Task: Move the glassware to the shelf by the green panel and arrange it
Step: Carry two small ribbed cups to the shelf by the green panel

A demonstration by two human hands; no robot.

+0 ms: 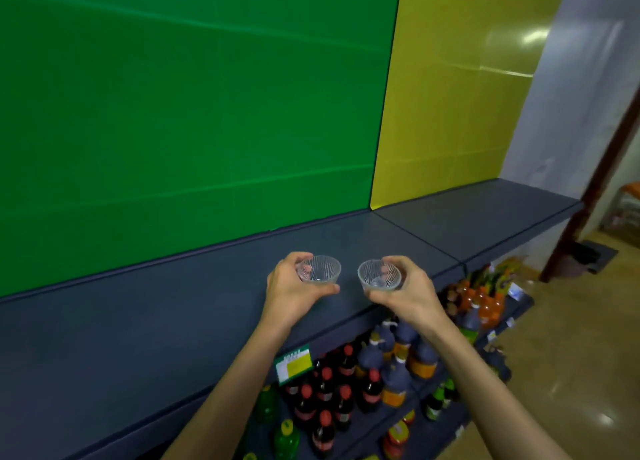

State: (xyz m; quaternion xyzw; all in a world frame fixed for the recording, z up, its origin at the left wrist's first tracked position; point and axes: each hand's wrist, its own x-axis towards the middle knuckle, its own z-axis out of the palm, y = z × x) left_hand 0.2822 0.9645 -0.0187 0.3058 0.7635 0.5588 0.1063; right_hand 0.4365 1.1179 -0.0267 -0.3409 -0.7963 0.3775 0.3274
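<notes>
Two small ribbed clear glass bowls are in my hands above the dark grey shelf [173, 303] in front of the green panel [190, 113]. My left hand [294, 291] grips the left glass bowl [320, 269] from its left side and below. My right hand [407, 293] grips the right glass bowl [379, 275] from its right side. Both bowls are upright, side by side, a small gap apart, near the shelf's front edge. I cannot tell whether their bases touch the shelf.
A yellow panel [457, 95] adjoins the green one on the right. Below the shelf, lower racks hold several dark, red-capped and orange bottles [346, 390]. A green price tag [293, 364] hangs on the shelf edge. Tiled floor [571, 338] lies to the right.
</notes>
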